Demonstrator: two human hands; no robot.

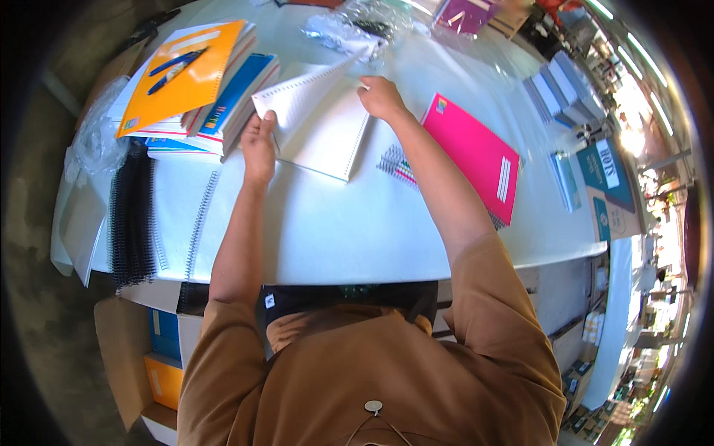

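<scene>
An open notebook [327, 137] with blank white pages lies in the middle of the table, and one of its pages [301, 97] stands lifted, showing a row of punched holes along its edge. My left hand [259, 145] grips the notebook's left side, thumb on top. At its far right edge, the curled fingers of my right hand [381, 98] pinch the notebook; the fingertips are partly hidden. Under my right forearm sits a stack of spiral notebooks with a pink cover [472, 152] on top. Left of my left hand rises a stack of notebooks topped by an orange one [182, 74].
Blue and black pens [175, 68] rest on the orange cover. Black spiral coils [132, 215] hang over the table's front edge, beside a single loose coil [201, 219]. Clear plastic wrap [357, 33] lies at the back. Grey-blue stacks [561, 89] and a box [606, 178] stand right.
</scene>
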